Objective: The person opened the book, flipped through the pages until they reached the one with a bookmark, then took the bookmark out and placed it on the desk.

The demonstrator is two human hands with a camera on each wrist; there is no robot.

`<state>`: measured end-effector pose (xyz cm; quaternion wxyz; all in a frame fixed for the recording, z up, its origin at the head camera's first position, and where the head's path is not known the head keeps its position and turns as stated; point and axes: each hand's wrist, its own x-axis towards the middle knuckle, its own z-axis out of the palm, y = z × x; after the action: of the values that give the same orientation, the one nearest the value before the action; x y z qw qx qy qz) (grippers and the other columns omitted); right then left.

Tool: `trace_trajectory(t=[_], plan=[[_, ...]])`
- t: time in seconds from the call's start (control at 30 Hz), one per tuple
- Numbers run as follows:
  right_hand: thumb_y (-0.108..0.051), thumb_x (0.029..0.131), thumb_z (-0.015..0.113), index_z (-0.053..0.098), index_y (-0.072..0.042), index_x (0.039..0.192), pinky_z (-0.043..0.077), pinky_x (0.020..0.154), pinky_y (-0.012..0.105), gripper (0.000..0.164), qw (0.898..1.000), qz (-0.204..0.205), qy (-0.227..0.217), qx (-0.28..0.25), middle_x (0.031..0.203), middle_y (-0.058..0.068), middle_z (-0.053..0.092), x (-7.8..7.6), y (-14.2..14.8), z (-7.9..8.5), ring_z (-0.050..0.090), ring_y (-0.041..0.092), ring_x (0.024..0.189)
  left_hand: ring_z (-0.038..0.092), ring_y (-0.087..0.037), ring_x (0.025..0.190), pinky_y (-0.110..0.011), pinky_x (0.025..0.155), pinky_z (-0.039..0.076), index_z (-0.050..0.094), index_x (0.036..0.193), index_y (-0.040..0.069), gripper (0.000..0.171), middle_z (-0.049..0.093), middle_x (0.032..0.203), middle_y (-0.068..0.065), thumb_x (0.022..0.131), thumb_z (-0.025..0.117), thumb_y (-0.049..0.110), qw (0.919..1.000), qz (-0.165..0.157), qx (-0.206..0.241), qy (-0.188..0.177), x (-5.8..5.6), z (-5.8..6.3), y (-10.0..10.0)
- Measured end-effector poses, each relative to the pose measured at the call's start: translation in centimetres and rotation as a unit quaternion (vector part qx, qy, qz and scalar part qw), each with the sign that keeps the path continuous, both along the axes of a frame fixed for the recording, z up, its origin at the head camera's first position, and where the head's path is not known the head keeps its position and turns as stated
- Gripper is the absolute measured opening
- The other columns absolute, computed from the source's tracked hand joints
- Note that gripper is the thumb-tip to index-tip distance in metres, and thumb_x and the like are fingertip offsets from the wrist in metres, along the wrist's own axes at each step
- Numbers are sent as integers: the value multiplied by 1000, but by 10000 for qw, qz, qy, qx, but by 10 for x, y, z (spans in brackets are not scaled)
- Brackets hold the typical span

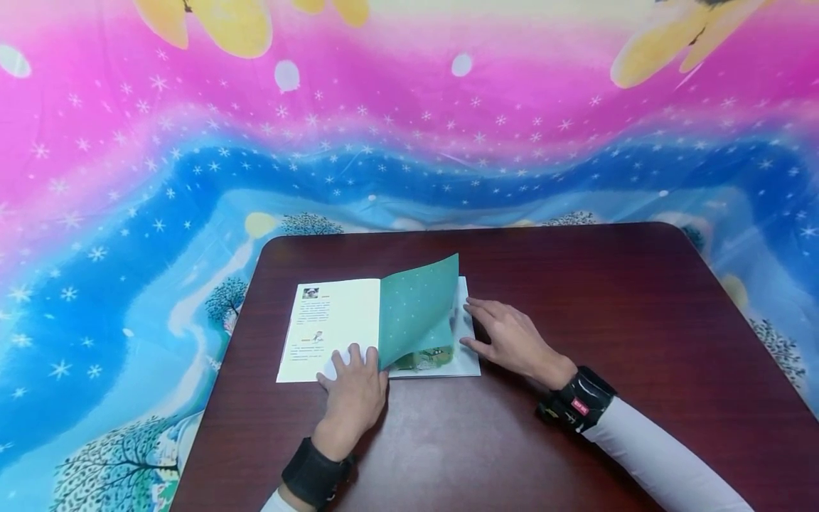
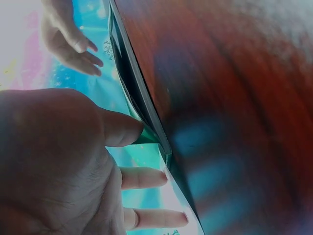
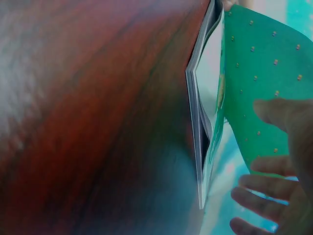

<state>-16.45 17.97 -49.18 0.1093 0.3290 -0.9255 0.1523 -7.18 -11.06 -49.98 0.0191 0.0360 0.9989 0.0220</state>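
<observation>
An open book [image 1: 345,313] lies on the table, its white left page printed with small text and two little pictures. A green dotted page [image 1: 419,302] stands half raised from the spine and curls over the right side, where part of an illustrated page [image 1: 422,358] shows beneath. My left hand [image 1: 355,387] rests with spread fingers on the lower left page beside the spine. My right hand [image 1: 512,338] is at the book's right edge, fingers extended towards it. In the right wrist view, the right hand [image 3: 274,196] has its fingers apart beside the green page [image 3: 269,73].
The dark red-brown wooden table [image 1: 608,299] has rounded far corners. Behind it hangs a colourful cloth [image 1: 409,128] in pink and blue with snowflakes and trees. Black bands [image 1: 579,398] are strapped round both wrists.
</observation>
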Motion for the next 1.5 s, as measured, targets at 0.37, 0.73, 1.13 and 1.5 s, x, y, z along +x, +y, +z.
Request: trace_trajectory(t=[0.37,0.73,1.13,1.5], plan=[[-56,84,65,50,-7,145,36,110,48,80,9923,1051,-597,279,152,10,45,9,-5,-8,41,27,139,47,-44,102,-78,72,43,50,115,8,39,48,100,-17,97,48,42,9996,139,228,36,-1,-3,-2],[-56,86,63,55,-8,141,30,114,48,74,9880,1270,-662,572,152,13,45,12,-5,-16,38,24,141,53,-43,105,-70,72,48,57,127,-5,60,57,111,-20,96,47,46,9973,564,468,53,-4,1,-4],[-58,86,61,55,-9,142,25,115,52,75,9872,1253,-677,724,153,12,44,10,-6,-17,38,24,141,62,-42,104,-59,70,55,50,131,-16,65,63,113,-28,96,51,38,9895,650,1199,482,-2,8,-18],[-58,86,62,54,-8,142,21,116,56,75,9871,1269,-682,702,153,13,43,12,-5,-18,37,25,142,64,-37,92,-48,57,54,31,149,-8,77,63,116,-27,89,62,28,9789,569,1192,1556,-1,4,-32]])
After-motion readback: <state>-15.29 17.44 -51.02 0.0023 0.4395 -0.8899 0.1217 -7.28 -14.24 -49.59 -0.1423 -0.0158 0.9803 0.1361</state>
